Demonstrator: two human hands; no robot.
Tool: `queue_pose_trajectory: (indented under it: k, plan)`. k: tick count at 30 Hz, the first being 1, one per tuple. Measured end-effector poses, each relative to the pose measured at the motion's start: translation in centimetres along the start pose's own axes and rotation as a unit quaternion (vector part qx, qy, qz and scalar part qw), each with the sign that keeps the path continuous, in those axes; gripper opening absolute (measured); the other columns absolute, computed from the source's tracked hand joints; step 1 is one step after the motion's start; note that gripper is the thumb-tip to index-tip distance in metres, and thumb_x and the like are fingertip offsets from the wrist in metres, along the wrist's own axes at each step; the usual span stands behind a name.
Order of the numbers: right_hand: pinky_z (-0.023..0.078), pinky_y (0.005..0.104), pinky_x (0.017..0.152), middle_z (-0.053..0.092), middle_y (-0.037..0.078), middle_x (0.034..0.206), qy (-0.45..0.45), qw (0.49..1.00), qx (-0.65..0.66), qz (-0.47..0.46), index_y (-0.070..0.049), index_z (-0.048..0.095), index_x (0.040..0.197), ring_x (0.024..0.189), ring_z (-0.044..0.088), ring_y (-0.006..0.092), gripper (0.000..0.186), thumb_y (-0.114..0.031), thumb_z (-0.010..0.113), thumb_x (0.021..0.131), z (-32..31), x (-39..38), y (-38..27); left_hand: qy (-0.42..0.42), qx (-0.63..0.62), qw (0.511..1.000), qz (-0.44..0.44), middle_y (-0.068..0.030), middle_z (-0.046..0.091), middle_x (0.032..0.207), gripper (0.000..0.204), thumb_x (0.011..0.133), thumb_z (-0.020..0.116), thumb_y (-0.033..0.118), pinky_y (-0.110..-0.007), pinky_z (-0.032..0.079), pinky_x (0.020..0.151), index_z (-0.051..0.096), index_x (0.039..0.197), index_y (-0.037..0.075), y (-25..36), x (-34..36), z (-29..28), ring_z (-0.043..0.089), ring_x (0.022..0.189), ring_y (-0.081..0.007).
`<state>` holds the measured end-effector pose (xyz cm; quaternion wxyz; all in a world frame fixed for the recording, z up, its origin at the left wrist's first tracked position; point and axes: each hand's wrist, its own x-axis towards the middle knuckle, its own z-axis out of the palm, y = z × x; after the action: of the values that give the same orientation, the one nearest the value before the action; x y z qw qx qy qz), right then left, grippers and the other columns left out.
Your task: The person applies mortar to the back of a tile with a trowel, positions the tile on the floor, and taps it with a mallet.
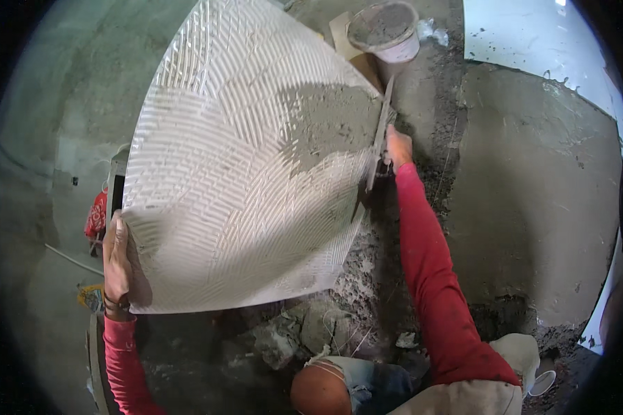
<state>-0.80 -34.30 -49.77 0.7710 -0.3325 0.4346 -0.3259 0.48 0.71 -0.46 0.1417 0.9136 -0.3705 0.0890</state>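
The tile is filling the upper-middle frame; the left hand, fingers nearly straight, is pressing its left edge, seemingly steadying it. The right hand is curling closed around the trowel, blade standing edge-on at the tile's right side, probably for control. Grainy grey mortar is covering pale, curving ridges; a round bucket is sitting upper right, likely for easy reach.

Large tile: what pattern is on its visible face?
The tile bears pale, combed ridges with a grey mortar patch; head view shows it best.
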Motion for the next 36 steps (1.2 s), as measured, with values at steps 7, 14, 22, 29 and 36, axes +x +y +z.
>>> queue_pose_trajectory:
  k: [7,14,22,29,36]
  plan:
    - [0.030,0.0322,0.036,0.034,0.001,0.054,-0.088,0.987,0.132,0.028,-0.006,0.048,0.066,0.040,0.038,0.0144,0.036,-0.033,0.049,0.089,2.6,-3.7,-3.9,-0.029,0.064,0.996,0.049,-0.0148,0.048,0.116,0.047,0.102,0.037,0.034,-0.030,0.034,0.093,0.047,0.123,-0.007,1.4,-0.6,-1.0,0.045,0.108,-0.0208]
    - [0.036,0.0362,0.037,0.046,0.008,0.054,-0.097,0.988,0.060,-0.108,0.001,0.057,0.068,0.040,0.044,0.0181,0.040,-0.032,0.047,0.088,5.2,-8.6,-12.5,0.000,0.018,0.997,0.075,0.0018,0.041,0.078,0.037,0.103,0.035,0.033,-0.023,0.032,0.066,0.051,0.095,0.000,4.0,-0.6,0.9,0.034,0.073,-0.0086]
    - [0.050,0.0510,0.069,0.062,0.029,0.074,0.012,0.909,-0.098,-0.406,0.002,0.066,0.075,0.072,0.062,0.0461,0.048,-0.040,0.048,0.087,12.3,-19.0,-20.8,-0.041,-0.016,0.997,0.068,0.0003,0.046,0.080,0.040,0.103,0.030,0.033,-0.023,0.034,0.071,0.052,0.095,0.000,4.0,-0.9,0.2,0.037,0.076,-0.0091]
    - [0.047,0.0427,0.043,0.057,0.013,0.051,-0.056,0.850,-0.146,-0.504,-0.006,0.058,0.071,0.044,0.057,0.0319,0.035,-0.037,0.058,0.087,14.2,-32.1,-15.9,-0.002,-0.302,0.953,-0.005,-0.0107,0.052,0.124,0.054,0.101,0.028,0.038,-0.031,0.030,0.103,0.044,0.131,-0.005,2.3,-1.1,0.8,0.046,0.117,-0.0192]
    - [0.046,0.0434,0.055,0.063,0.020,0.066,-0.068,0.954,-0.088,-0.278,-0.004,0.065,0.080,0.059,0.062,0.0340,0.036,-0.040,0.059,0.084,9.4,-28.9,-7.3,-0.082,-0.390,0.908,-0.130,-0.0104,0.058,0.122,0.060,0.100,0.032,0.043,-0.029,0.038,0.098,0.047,0.129,-0.007,-0.8,-0.3,-1.1,0.054,0.110,-0.0159]
